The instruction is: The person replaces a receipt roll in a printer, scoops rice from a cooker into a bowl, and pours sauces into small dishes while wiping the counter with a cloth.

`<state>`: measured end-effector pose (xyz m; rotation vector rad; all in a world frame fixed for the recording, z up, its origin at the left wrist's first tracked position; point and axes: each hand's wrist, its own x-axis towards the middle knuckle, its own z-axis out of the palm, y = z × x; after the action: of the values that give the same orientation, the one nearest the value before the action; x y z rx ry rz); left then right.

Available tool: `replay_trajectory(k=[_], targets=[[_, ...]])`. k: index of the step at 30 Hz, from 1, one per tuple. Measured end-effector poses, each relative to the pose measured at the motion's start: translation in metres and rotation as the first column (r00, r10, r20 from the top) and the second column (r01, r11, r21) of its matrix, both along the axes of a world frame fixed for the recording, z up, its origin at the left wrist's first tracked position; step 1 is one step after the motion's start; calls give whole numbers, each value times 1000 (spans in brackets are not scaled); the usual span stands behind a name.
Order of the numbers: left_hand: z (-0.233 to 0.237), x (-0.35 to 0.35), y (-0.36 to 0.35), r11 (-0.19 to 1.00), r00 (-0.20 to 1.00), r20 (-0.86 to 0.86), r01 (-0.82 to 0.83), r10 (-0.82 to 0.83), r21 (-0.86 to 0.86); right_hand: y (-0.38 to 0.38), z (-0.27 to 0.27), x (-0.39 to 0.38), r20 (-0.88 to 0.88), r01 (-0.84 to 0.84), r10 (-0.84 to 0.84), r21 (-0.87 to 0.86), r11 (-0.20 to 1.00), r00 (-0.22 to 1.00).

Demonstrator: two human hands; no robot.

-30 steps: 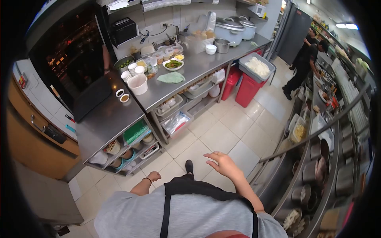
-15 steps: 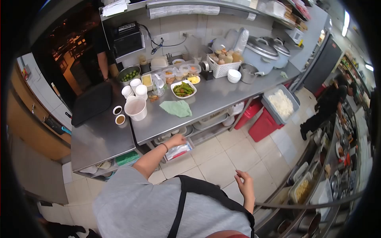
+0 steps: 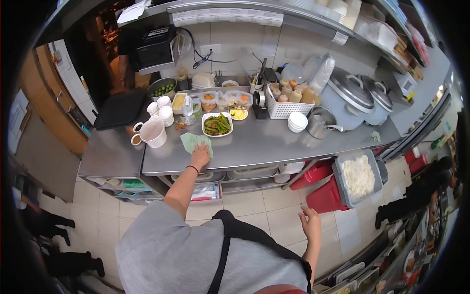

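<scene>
My left hand [image 3: 199,155] lies on a light green cloth [image 3: 190,140] on the steel counter, its fingers stretched out over the fabric. Just beyond the cloth is a white square bowl [image 3: 218,125] of green peppers. A large white tub [image 3: 152,133] stands to the left, near stacked white cups [image 3: 165,114] and a small cup of brown sauce [image 3: 136,139]. Over the floor, away from the counter, my right hand [image 3: 311,223] hangs with loosely bent fingers apart, holding nothing.
Along the back are a pot of green limes [image 3: 162,88], a white basket of bottles [image 3: 292,109], a steel pot [image 3: 322,122] and large lidded cookers [image 3: 353,100]. A grey bin of white food [image 3: 360,177] stands right. Other people are at both sides.
My left hand has moved forward from below the counter's edge onto the green cloth. My view has shifted toward the counter. The right hand stays low, still empty.
</scene>
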<state>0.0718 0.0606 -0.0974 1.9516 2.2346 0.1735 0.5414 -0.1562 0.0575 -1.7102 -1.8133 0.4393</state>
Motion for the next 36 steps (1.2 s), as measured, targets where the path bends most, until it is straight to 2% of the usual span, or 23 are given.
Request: replay_trajectory(k=[3, 4, 6, 7, 9, 10, 11, 12, 13, 15, 17, 19, 20, 21, 22, 23, 24, 26, 28, 30, 33, 35, 36], targets=[[0, -4, 13, 996, 998, -46, -43, 40, -78, 43, 8, 19, 39, -110, 111, -37, 993, 993], [24, 4, 9, 993, 998, -48, -51, 46, -106, 57, 10, 25, 20, -160, 160, -17, 987, 987], [64, 23, 14, 949, 985, 71, -133, 159, -287, 88, 5, 44, 29, -203, 203, 9, 979, 979], [74, 36, 16, 947, 990, 65, -97, 122, -307, 105, -1, 58, 56, -202, 201, 9, 979, 978], [89, 63, 24, 997, 989, 130, -79, 76, 17, 144, -3, 85, 74, -208, 206, 20, 978, 976], [97, 78, 35, 999, 991, 128, -40, 40, -4, 164, 10, 89, -16, -198, 199, 39, 979, 980], [106, 93, 49, 998, 950, 308, 24, -40, 56, 185, 25, 94, -41, -192, 193, 14, 981, 980], [117, 108, 64, 990, 871, 476, 67, -119, 126, 214, 18, 108, -16, -226, 231, 160, 961, 973], [130, 129, 77, 979, 835, 520, 100, -178, 176, 241, 19, 116, -96, -158, 169, 116, 981, 981], [135, 165, 113, 970, 817, 524, 178, -238, 163, 295, 16, 131, -51, -20, 30, 183, 983, 998], [139, 200, 150, 957, 799, 526, 245, -291, 156, 345, 12, 142, 44, 8, -22, 299, 954, 999], [138, 236, 184, 933, 737, 577, 323, -352, 157, 393, -1, 151, 53, 67, -85, 279, 958, 995], [128, 251, 203, 934, 738, 578, 326, -348, 147, 413, -8, 154, 66, 112, -134, 260, 959, 989], [112, 266, 224, 929, 769, 521, 296, -370, 223, 433, -13, 155, 64, 113, -132, 249, 962, 989], [102, 279, 240, 916, 802, 458, 268, -384, 298, 451, -18, 155, 212, 98, -140, 198, 975, 967], [102, 292, 252, 919, 806, 455, 267, -377, 289, 467, -22, 155, 355, 87, -135, 149, 985, 925], [102, 307, 264, 936, 839, 429, 244, -335, 254, 483, -25, 156, 350, 82, -129, 146, 986, 928], [99, 329, 284, 954, 873, 401, 207, -279, 215, 509, -30, 164, 635, 61, 5, -81, 995, 773], [90, 346, 297, 957, 887, 387, 167, -251, 238, 531, -34, 178, 690, 22, 7, -33, 999, 724], [95, 363, 295, 981, 895, 409, 127, -178, 148, 545, -33, 188, 740, -50, 23, 15, 999, 672], [63, 369, 303, 954, 940, 338, -54, -52, 296, 560, -35, 204, 749, -191, 113, 19, 981, 653], [57, 375, 299, 923, 952, 297, -179, 74, 341, 569, -47, 217, 741, -397, 142, 178, 900, 656], [57, 378, 296, 909, 945, 307, -222, 112, 351, 571, -40, 217, 750, -413, 218, 80, 907, 624]])
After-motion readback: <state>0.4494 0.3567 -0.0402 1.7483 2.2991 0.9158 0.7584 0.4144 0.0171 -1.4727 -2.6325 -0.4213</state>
